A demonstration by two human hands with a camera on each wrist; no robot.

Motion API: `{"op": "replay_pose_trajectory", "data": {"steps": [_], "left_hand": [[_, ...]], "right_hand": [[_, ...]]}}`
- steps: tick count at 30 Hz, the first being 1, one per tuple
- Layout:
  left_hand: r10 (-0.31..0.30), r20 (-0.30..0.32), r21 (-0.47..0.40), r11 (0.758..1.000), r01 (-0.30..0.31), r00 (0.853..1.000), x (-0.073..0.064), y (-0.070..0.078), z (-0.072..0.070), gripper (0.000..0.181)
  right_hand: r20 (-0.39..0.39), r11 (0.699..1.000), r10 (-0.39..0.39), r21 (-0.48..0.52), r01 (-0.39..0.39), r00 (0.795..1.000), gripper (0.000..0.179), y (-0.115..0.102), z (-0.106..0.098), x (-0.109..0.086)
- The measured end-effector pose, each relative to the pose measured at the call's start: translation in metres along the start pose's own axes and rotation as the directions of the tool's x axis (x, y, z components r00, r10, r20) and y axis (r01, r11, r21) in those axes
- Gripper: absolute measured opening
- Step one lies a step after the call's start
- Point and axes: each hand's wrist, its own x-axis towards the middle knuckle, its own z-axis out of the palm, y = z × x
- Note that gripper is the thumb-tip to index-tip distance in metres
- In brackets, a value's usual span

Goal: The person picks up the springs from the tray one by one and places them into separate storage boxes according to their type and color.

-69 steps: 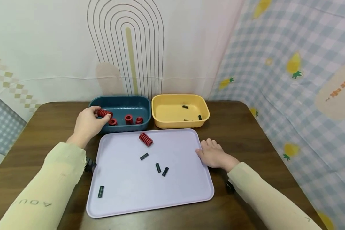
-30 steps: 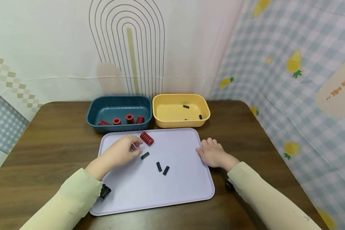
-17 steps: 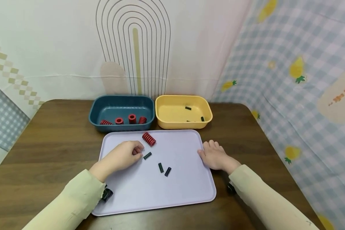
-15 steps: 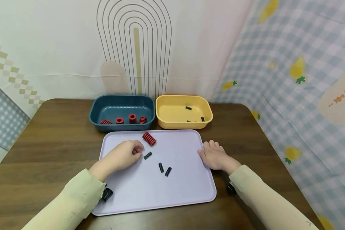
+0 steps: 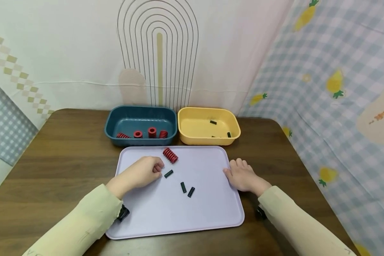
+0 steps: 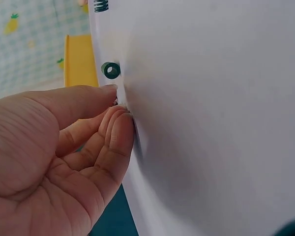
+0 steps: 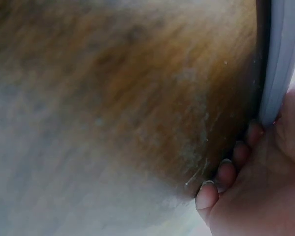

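Note:
My left hand (image 5: 144, 172) is low over the lilac tray (image 5: 166, 217), fingers loosely bent. In the left wrist view, its thumb and fingertips are near each other, close to a small dark green spring (image 6: 111, 70). That spring (image 5: 169, 174) lies just right of the fingertips in the head view. A thick red spring (image 5: 170, 155) sits behind it, and two more dark springs (image 5: 183, 187) lie toward the tray's middle. My right hand (image 5: 243, 176) rests at the tray's right edge, thumb on the rim (image 7: 280, 64) and fingers on the table.
Behind the tray stands a blue bin (image 5: 140, 142) with several red springs (image 5: 152, 132). Next to it is a yellow bin (image 5: 208, 140) with a few small dark springs (image 5: 213, 122). A patterned cloth (image 5: 217, 53) hangs behind the wooden table (image 5: 67, 160).
My left hand let go of a red spring in the blue bin and came down over the tray, where it has stayed near the small spring. My right hand kept its place.

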Motion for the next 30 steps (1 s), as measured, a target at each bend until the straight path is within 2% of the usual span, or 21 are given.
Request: {"op": "replay_pose_trajectory", "data": {"steps": [9, 13, 20, 26, 30], "left_hand": [[-0.017, -0.007, 0.011, 1.000, 0.017, 1.000, 0.003, 0.003, -0.001, 0.015], [0.003, -0.015, 0.023, 1.000, -0.003, 1.000, 0.003, 0.005, 0.000, 0.017], [0.003, 0.001, 0.044, 0.999, -0.003, 1.000, 0.006, 0.011, 0.005, 0.023], [0.026, 0.007, 0.084, 0.996, -0.026, 1.000, 0.011, 0.013, 0.009, 0.012], [0.029, 0.001, 0.087, 0.996, -0.029, 1.000, 0.011, 0.014, 0.010, 0.013]], "right_hand": [[-0.006, 1.000, -0.006, -0.005, 0.006, 1.000, 0.033, -0.001, -0.003, -0.001], [0.007, 1.000, 0.002, -0.003, -0.002, 1.000, 0.030, -0.001, -0.003, 0.000], [0.004, 1.000, -0.009, 0.008, 0.009, 1.000, 0.029, 0.002, 0.001, 0.001], [0.004, 1.000, -0.016, -0.003, 0.016, 1.000, 0.030, 0.004, 0.003, 0.002], [0.004, 1.000, -0.013, -0.001, 0.013, 1.000, 0.030, 0.004, 0.002, 0.003]]}}
